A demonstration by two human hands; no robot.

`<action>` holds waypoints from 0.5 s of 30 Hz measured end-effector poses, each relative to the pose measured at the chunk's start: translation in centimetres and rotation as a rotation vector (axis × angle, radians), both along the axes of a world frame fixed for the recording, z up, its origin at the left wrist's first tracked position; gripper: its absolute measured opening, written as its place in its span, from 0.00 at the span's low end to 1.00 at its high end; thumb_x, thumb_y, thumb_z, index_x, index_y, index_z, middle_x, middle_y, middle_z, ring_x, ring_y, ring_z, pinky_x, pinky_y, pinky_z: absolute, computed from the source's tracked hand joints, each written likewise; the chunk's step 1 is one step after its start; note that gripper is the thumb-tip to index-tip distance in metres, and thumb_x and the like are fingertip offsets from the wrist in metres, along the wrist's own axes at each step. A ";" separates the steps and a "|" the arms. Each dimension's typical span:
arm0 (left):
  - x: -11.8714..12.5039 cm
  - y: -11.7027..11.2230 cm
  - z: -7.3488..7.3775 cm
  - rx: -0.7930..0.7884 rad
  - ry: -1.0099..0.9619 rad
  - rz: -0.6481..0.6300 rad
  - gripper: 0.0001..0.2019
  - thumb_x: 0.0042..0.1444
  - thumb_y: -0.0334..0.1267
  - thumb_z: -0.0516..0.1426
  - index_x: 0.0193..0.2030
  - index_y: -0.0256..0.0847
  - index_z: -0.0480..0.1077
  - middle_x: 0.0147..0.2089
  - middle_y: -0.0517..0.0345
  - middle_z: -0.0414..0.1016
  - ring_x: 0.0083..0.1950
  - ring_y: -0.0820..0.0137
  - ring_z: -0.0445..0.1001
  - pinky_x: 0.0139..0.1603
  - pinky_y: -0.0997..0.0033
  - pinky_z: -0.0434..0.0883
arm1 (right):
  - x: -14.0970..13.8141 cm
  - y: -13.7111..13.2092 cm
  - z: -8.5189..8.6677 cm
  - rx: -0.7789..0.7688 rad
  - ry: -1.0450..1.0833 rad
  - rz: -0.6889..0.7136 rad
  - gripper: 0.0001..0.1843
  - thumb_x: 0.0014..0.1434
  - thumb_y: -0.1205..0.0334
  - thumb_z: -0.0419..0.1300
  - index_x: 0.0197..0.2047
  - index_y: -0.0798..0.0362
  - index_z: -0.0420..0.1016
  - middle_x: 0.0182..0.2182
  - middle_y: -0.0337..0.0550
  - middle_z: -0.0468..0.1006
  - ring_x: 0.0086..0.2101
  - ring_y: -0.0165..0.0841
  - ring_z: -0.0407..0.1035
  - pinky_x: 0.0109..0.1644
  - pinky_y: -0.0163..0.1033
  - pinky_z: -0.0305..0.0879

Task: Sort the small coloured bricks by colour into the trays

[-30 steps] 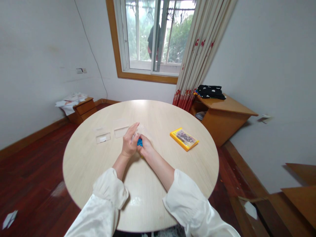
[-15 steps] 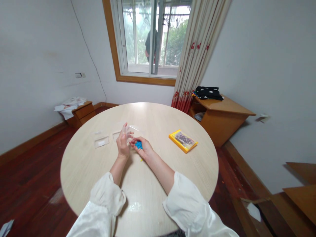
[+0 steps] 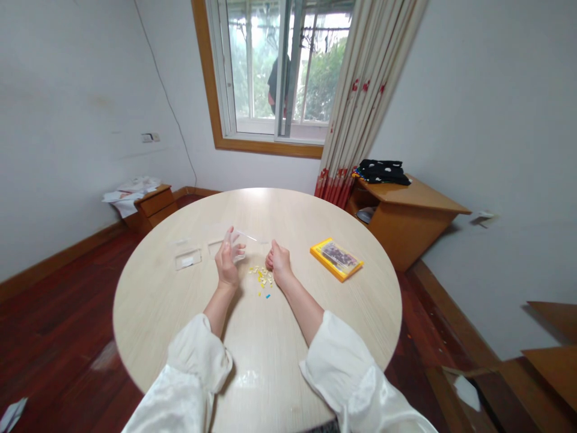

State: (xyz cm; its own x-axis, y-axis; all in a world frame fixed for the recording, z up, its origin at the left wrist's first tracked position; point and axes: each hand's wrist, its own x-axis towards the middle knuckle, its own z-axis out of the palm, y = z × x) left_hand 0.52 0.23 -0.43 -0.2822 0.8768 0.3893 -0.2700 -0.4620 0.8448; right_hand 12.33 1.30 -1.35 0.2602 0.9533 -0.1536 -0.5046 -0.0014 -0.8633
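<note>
Left hand (image 3: 228, 264) fingers half-curled round clear plastic (image 3: 247, 235). Right hand (image 3: 281, 263) fingers fisted, contents can't tell; yellow-and-cream pieces (image 3: 262, 277) lie just left, on desk (image 3: 270, 355).

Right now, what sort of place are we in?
Likely a room in a home, though its exact use is unclear: a flower-patterned curtain hangs at a sliding window, and a folded black garment lies on a wooden cabinet.

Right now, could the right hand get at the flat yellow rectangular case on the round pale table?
Probably yes: the flat yellow case lies to the right of the right hand, and nothing visible stands between them. That hand is curled shut, though, so it would likely need to open first.
</note>
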 end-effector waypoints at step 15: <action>-0.2 0.8 -0.1 -0.146 -0.228 -0.044 0.29 0.53 0.55 0.49 0.58 0.44 0.65 0.48 0.48 0.74 0.29 0.73 0.75 0.26 0.76 0.70 | 0.3 -0.6 -0.8 0.142 -0.254 0.175 0.24 0.53 0.49 0.56 0.13 0.55 0.71 0.13 0.42 0.72 0.19 0.26 0.65 0.29 0.31 0.60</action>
State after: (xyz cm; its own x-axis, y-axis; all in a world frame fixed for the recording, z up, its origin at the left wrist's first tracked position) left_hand 0.35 1.08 -0.57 -0.3088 0.9322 0.1889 -0.4780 -0.3238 0.8165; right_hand 12.62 0.71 -2.16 0.1035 0.9941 0.0330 -0.2758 0.0605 -0.9593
